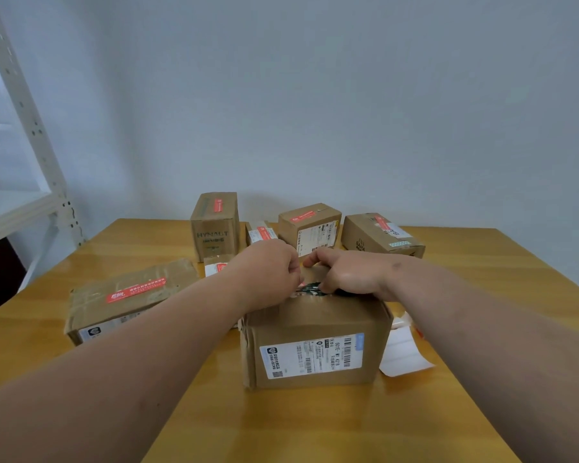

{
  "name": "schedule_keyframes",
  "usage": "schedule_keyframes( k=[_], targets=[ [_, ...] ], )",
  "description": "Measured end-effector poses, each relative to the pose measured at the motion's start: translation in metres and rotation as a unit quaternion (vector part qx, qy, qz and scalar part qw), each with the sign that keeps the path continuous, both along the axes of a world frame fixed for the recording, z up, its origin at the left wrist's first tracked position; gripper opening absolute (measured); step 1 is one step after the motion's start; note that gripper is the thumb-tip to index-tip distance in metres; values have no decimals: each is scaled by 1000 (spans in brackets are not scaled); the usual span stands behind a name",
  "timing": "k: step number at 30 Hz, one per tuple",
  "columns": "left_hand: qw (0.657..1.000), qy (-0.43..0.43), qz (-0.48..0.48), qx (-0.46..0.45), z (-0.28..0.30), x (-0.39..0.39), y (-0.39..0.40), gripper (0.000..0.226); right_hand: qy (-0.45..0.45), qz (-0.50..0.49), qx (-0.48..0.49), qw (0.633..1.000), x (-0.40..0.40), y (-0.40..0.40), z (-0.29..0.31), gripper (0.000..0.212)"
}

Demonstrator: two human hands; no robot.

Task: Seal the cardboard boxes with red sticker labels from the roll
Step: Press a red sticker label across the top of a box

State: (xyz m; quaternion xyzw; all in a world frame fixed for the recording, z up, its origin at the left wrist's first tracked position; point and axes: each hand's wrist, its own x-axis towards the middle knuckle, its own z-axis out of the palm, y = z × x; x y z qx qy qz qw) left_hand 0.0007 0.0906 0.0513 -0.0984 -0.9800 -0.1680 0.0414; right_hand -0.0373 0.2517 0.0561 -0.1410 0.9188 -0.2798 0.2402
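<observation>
Both sets of fingers are curled and meet over the near box's (315,339) top seam: left hand (268,272) and right hand (345,275) seemingly pinch a sticker there, mostly hidden, probably to lay it across the flaps. White liner strip (405,355) trails at three o'clock. Six other boxes, from nine to one o'clock on the table (281,429), carry red labels.

- Top of nearest brown cardboard box (315,342): mostly covered by both hands; red sticker there barely visible.
- Fingers of left hand (271,272): curled under, contact hidden.
- White label roll (403,355): partly behind box.
- Small box (216,264) behind left wrist: mostly hidden.
- Shipping-label print: too small to read.
- White metal shelf (30,135): cut by left edge.
</observation>
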Motion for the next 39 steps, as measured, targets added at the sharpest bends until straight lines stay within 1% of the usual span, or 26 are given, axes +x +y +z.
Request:
schedule_keyframes(
  k=[3, 6, 7, 11, 14, 19, 21, 23, 24, 26, 28, 30, 35, 39],
  targets=[
    [1000, -14, 1, 0, 1, 2, 2, 26, -9, -1, -5, 1000, 0, 0, 0, 54],
    [999, -31, -9, -24, 4, 6, 5, 38, -14, -2, -10, 1000, 0, 0, 1, 54],
    [999, -32, -11, -38, 5, 7, 7, 38, -12, -1, -10, 1000, 1, 0, 0, 55],
    [994, -18, -17, -111, 7, 11, 12, 22, -7, 0, -6, 1000, 1, 1, 0, 55],
    [989, 6, -14, -148, 7, 12, 16, 16, -9, -2, -11, 1000, 1, 1, 0, 54],
    [993, 7, 5, -121, 6, 9, 12, 19, -9, -4, -17, 1000, 2, 2, -1, 54],
    [997, 14, 30, -76, 5, 7, 7, 22, -13, -5, -17, 1000, 1, 2, 0, 54],
    [998, -4, 57, -18, 7, 4, 2, 25, -19, -6, -19, 1000, 1, 2, 0, 55],
    [997, -17, 70, 22, 7, 3, -1, 26, -20, -7, -19, 1000, 1, 2, 0, 54],
    [985, -41, 95, 135, 10, 2, -6, 24, -20, -11, -21, 1000, 1, 2, 1, 53],
    [953, -64, 124, 269, 13, 3, -11, 22, -27, -13, -23, 999, 1, 2, 1, 53],
    [916, -75, 150, 365, 16, 5, -17, 19, -35, -15, -26, 999, 1, 3, 1, 52],
    [860, -70, 175, 475, 24, 10, -26, 14, -42, -17, -34, 998, 1, 3, 1, 51],
    [823, -22, 196, 533, 33, 13, -33, 10, -48, -25, -45, 998, 0, 2, 1, 50]
  ],
)
